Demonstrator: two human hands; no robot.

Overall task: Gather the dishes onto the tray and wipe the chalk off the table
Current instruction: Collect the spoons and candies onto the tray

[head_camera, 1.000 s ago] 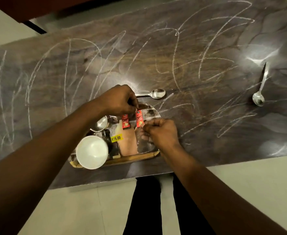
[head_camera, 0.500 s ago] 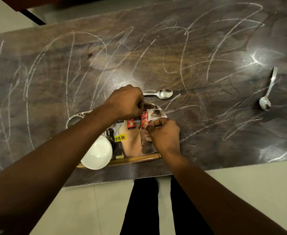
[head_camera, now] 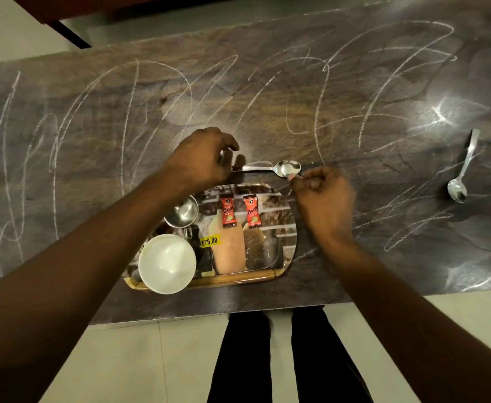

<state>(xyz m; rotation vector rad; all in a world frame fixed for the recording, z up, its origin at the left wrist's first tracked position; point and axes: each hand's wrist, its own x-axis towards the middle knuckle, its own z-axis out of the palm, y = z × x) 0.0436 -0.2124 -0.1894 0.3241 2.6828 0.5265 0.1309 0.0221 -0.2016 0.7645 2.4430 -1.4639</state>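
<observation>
Just beyond the tray's [head_camera: 238, 279] far rim, near spoon [head_camera: 270, 169] lies on the chalk-scribbled table [head_camera: 64, 175]. Left hand [head_camera: 200, 158]: fingers curled over its handle end, pinch unclear. Right hand [head_camera: 322, 196]: fingers curled, holding nothing, beside the spoon's bowl. On tray: 2 sachets [head_camera: 227, 212], white bowl [head_camera: 167, 263], steel cup [head_camera: 182, 213]. Far spoon [head_camera: 466, 165] well right.

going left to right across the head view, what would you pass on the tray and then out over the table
white bowl → price sticker → first red sachet → second red sachet → right hand → far spoon
</observation>
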